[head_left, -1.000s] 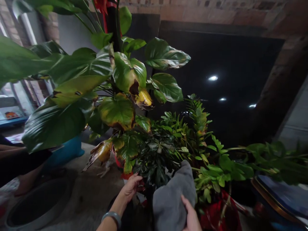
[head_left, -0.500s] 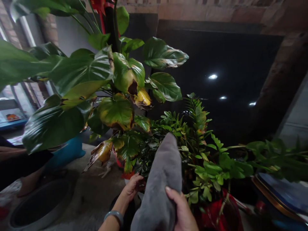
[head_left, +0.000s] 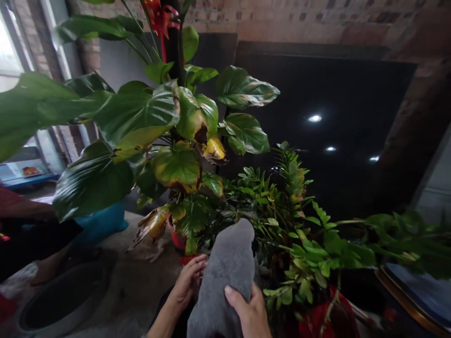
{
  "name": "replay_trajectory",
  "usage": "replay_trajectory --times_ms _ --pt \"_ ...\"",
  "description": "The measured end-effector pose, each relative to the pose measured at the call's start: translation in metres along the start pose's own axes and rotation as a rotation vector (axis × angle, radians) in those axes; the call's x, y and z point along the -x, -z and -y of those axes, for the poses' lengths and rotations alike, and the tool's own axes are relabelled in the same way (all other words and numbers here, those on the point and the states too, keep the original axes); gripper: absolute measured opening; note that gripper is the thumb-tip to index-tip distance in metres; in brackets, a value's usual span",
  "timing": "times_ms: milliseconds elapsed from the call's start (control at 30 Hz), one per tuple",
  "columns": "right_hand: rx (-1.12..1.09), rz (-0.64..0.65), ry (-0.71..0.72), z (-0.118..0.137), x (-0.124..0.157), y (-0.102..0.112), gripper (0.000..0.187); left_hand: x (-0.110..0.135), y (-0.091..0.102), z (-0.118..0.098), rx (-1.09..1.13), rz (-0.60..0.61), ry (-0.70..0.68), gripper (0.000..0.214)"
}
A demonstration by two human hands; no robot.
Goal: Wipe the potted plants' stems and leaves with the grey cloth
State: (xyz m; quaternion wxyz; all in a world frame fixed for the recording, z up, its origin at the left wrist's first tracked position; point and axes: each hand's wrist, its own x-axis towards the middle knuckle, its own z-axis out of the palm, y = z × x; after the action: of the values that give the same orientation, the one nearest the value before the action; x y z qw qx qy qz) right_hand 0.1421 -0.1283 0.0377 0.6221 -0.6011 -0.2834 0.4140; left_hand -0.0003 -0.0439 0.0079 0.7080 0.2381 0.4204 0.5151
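Note:
My right hand [head_left: 248, 312] grips a grey cloth [head_left: 225, 277] at the bottom centre, the cloth rising up against the dark small-leaved plant [head_left: 232, 216]. My left hand [head_left: 188, 281] sits just left of the cloth, fingers curled around the underside of a low leaf or stem I cannot make out. Above stands a tall plant with big glossy green and yellowing leaves [head_left: 141, 112] on a dark pole. A bushy bright green plant [head_left: 310, 244] spreads to the right.
A red pot wrap [head_left: 317, 319] sits at lower right. A round dark basin [head_left: 59, 305] lies on the concrete floor at left, with a blue container [head_left: 102, 223] behind. Another person's arm [head_left: 24, 211] reaches in at far left. A black glossy panel [head_left: 334, 131] fills the back.
The grey cloth rose high over the dark plant, then came back down a little and left. My left hand stayed at the low leaves. The view shifted slightly.

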Motion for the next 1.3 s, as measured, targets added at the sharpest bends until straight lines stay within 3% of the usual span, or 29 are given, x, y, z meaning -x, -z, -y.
replay_trajectory --times_ms 100,300,433,567,667,767,867,900,967,1000,1067,1133,1200,1300 --pt "0.026 -0.006 -0.012 -0.012 0.001 -0.002 0.051 0.03 0.001 0.005 0.031 0.026 -0.02 0.05" --pt "0.094 -0.096 -0.021 -0.035 0.024 -0.008 0.04 0.081 -0.02 0.006 -0.167 0.222 0.033 0.064" --pt "0.14 -0.008 0.166 -0.028 0.029 -0.004 0.039 0.084 -0.029 0.011 -0.009 0.274 0.116 0.076" --pt "0.248 0.026 0.354 -0.025 0.025 0.004 0.037 0.078 -0.029 0.025 0.066 0.223 0.19 0.08" --pt "0.321 0.041 0.383 -0.027 0.025 0.011 0.036 0.074 -0.028 0.034 0.068 0.211 0.22 0.072" --pt "0.329 0.115 0.369 -0.024 0.026 0.023 0.047 0.072 -0.027 0.037 0.042 0.24 0.229 0.066" --pt "0.291 0.303 0.329 -0.02 0.018 0.048 0.042 0.071 -0.025 0.035 -0.034 0.298 0.197 0.065" --pt "0.275 0.283 0.303 -0.021 0.012 0.059 0.034 0.07 -0.024 0.033 -0.057 0.305 0.193 0.064" --pt "0.221 0.035 0.207 -0.026 -0.002 0.083 0.02 0.069 -0.019 0.028 -0.079 0.285 0.205 0.065" --pt "0.167 -0.145 0.134 -0.029 -0.01 0.094 0.02 0.069 -0.016 0.025 -0.078 0.261 0.213 0.066" --pt "-0.013 -0.348 -0.028 -0.036 -0.026 0.112 0.031 0.07 -0.01 0.018 -0.08 0.204 0.217 0.072" --pt "-0.207 -0.319 -0.162 -0.037 -0.039 0.117 0.042 0.071 -0.008 0.006 -0.113 0.146 0.196 0.079" --pt "-0.339 -0.209 -0.254 -0.032 -0.05 0.111 0.045 0.072 -0.012 -0.013 -0.154 0.113 0.143 0.084" --pt "-0.473 -0.014 -0.353 -0.018 -0.059 0.09 0.048 0.072 -0.034 -0.055 -0.194 0.136 0.012 0.083"
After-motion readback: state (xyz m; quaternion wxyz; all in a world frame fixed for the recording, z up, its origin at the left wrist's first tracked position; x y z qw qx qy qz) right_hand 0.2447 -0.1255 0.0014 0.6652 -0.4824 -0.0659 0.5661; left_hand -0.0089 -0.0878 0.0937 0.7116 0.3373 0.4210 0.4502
